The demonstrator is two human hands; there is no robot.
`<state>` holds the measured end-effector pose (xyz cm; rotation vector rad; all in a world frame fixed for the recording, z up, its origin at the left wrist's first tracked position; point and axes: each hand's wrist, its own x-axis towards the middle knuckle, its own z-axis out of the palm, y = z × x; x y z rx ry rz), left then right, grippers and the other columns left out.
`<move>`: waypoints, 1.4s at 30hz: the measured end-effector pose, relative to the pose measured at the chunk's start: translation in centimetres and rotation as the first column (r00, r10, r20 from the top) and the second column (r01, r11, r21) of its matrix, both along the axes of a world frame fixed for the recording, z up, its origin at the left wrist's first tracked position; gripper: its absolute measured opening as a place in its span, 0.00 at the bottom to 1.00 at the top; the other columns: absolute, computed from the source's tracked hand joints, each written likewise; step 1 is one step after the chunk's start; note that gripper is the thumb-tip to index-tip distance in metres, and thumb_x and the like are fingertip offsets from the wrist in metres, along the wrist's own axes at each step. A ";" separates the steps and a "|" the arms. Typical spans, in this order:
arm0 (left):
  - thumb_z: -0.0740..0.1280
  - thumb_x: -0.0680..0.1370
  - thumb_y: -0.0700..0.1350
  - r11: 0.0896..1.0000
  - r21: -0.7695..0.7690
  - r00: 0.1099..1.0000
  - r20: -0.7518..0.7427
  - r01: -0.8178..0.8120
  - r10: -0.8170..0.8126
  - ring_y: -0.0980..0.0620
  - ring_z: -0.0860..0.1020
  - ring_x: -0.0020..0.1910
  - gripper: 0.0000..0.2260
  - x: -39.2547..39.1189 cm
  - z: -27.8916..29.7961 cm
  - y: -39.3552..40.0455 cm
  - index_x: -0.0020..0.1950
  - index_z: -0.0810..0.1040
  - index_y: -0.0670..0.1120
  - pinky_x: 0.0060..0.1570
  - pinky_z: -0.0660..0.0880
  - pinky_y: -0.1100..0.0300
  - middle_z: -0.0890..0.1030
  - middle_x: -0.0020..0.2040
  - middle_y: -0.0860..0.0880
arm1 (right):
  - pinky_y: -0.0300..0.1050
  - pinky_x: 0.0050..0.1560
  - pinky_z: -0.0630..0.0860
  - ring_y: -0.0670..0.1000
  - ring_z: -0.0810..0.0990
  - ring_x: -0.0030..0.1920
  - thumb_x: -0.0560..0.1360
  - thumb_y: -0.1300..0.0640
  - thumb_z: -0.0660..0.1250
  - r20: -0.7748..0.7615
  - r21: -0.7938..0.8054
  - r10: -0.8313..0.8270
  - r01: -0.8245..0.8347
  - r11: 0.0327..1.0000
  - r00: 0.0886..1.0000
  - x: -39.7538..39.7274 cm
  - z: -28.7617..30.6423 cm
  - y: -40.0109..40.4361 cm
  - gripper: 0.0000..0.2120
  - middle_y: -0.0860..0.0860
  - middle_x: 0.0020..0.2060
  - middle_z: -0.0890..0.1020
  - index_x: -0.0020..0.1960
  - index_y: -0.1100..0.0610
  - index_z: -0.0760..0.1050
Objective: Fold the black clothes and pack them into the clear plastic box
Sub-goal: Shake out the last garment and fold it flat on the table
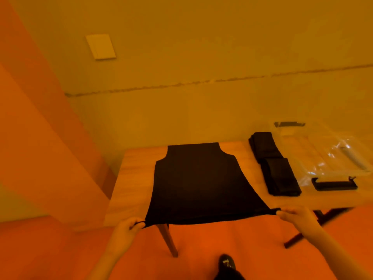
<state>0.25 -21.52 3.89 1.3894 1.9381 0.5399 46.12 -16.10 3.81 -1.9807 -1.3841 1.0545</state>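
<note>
No text, label, brand, number or sign can be read anywhere in the head view. The shoe [227, 263] at the bottom edge carries a small pale mark on its toe, too blurred to make out as letters. The pale plate on the wall [101, 46] is blank.
</note>
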 end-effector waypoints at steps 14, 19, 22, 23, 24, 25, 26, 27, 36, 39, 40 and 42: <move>0.66 0.77 0.39 0.994 -0.056 0.995 0.026 0.097 -0.096 0.63 0.70 0.21 0.10 -0.4 0.6 -4.6 0.36 0.80 0.48 0.25 0.64 0.70 0.78 0.27 0.52 | 0.39 0.29 0.67 0.50 0.69 0.27 0.73 0.65 0.67 -0.022 -0.025 0.010 -0.010 1.000 1.000 -0.2 2.2 -6.4 0.07 0.52 0.24 0.73 0.38 0.64 0.81; 0.65 0.77 0.40 0.989 -0.078 0.992 0.021 0.126 -0.125 0.61 0.68 0.21 0.08 -0.9 0.8 -4.5 0.40 0.81 0.43 0.24 0.63 0.68 0.77 0.29 0.48 | 0.44 0.39 0.69 0.57 0.76 0.37 0.73 0.64 0.67 -0.036 0.009 0.000 0.001 1.000 0.999 -0.4 2.3 -5.9 0.09 0.66 0.35 0.79 0.36 0.68 0.79; 0.65 0.77 0.42 0.993 -0.071 0.995 0.039 0.093 -0.091 0.54 0.74 0.28 0.07 -1.4 0.5 -4.4 0.42 0.81 0.45 0.31 0.66 0.64 0.82 0.37 0.44 | 0.41 0.39 0.69 0.55 0.77 0.39 0.74 0.64 0.66 -0.063 0.024 -0.026 0.027 0.999 0.998 -0.5 2.3 -5.6 0.09 0.64 0.37 0.80 0.37 0.67 0.78; 0.65 0.77 0.42 0.993 -0.073 0.995 0.045 0.091 -0.088 0.51 0.75 0.31 0.07 -1.4 0.4 -4.4 0.42 0.82 0.46 0.34 0.68 0.62 0.82 0.38 0.46 | 0.40 0.38 0.68 0.54 0.77 0.39 0.74 0.64 0.66 -0.067 0.027 -0.029 0.031 0.999 0.997 -0.6 2.4 -5.5 0.09 0.62 0.37 0.80 0.36 0.66 0.78; 0.65 0.77 0.43 0.993 -0.075 0.995 0.049 0.095 -0.092 0.50 0.76 0.34 0.07 -1.5 0.4 -4.5 0.42 0.82 0.47 0.36 0.69 0.61 0.82 0.38 0.48 | 0.40 0.38 0.68 0.54 0.77 0.40 0.74 0.64 0.66 -0.069 0.028 -0.029 0.031 0.999 0.997 -0.7 2.4 -5.5 0.09 0.60 0.36 0.80 0.36 0.66 0.78; 0.65 0.77 0.43 0.992 -0.078 0.994 0.050 0.103 -0.099 0.50 0.76 0.35 0.07 -1.5 0.3 -4.6 0.42 0.81 0.47 0.37 0.69 0.61 0.82 0.37 0.49 | 0.41 0.39 0.69 0.56 0.78 0.40 0.74 0.64 0.66 -0.063 0.024 -0.030 0.032 0.999 0.998 -0.7 2.3 -5.6 0.09 0.60 0.36 0.80 0.36 0.66 0.78; 0.65 0.77 0.43 0.991 -0.080 0.993 0.048 0.112 -0.109 0.50 0.76 0.34 0.07 -1.5 0.2 -4.7 0.42 0.81 0.47 0.36 0.69 0.60 0.82 0.38 0.47 | 0.42 0.39 0.69 0.58 0.78 0.41 0.74 0.64 0.67 -0.057 0.023 -0.029 0.030 0.999 0.998 -0.7 2.2 -5.7 0.10 0.62 0.36 0.80 0.35 0.66 0.78; 0.65 0.77 0.43 0.990 -0.079 0.992 0.044 0.121 -0.118 0.48 0.77 0.33 0.07 -1.6 0.1 -4.9 0.42 0.81 0.46 0.36 0.69 0.60 0.82 0.38 0.45 | 0.44 0.40 0.70 0.60 0.78 0.42 0.74 0.63 0.67 -0.049 0.020 -0.029 0.030 0.999 0.998 -0.7 2.1 -5.9 0.10 0.63 0.36 0.80 0.35 0.66 0.78; 0.65 0.77 0.43 0.980 -0.161 0.988 0.118 0.114 -0.095 0.42 0.80 0.36 0.11 -2.0 -1.5 -7.8 0.36 0.82 0.51 0.39 0.72 0.58 0.83 0.39 0.44 | 0.50 0.44 0.71 0.62 0.80 0.43 0.72 0.59 0.68 -0.062 0.003 -0.035 0.035 0.999 0.998 0.0 1.4 -9.0 0.09 0.63 0.38 0.83 0.42 0.66 0.80; 0.65 0.77 0.41 0.988 -0.127 0.991 0.107 0.090 -0.077 0.55 0.72 0.25 0.10 -1.8 -1.1 -6.7 0.36 0.81 0.49 0.30 0.66 0.65 0.82 0.37 0.42 | 0.46 0.42 0.69 0.60 0.79 0.43 0.73 0.60 0.68 -0.070 0.006 -0.052 0.052 0.999 0.996 -0.3 1.2 -8.5 0.06 0.64 0.39 0.83 0.42 0.63 0.81; 0.66 0.77 0.41 0.991 -0.100 0.991 0.109 0.086 -0.075 0.56 0.71 0.24 0.11 -1.7 -0.8 -6.0 0.36 0.81 0.49 0.29 0.64 0.65 0.82 0.37 0.42 | 0.45 0.41 0.69 0.60 0.79 0.43 0.74 0.61 0.67 -0.069 0.009 -0.060 0.061 0.998 0.996 -0.5 1.2 -7.9 0.06 0.63 0.38 0.82 0.41 0.62 0.81; 0.65 0.77 0.40 0.995 -0.054 0.990 0.119 0.082 -0.075 0.60 0.71 0.24 0.10 -1.6 0.1 -4.2 0.37 0.81 0.48 0.28 0.65 0.68 0.82 0.34 0.47 | 0.44 0.38 0.69 0.58 0.78 0.40 0.74 0.62 0.67 -0.061 0.034 -0.055 0.057 0.998 0.997 -0.8 1.5 -6.2 0.07 0.61 0.35 0.81 0.38 0.62 0.80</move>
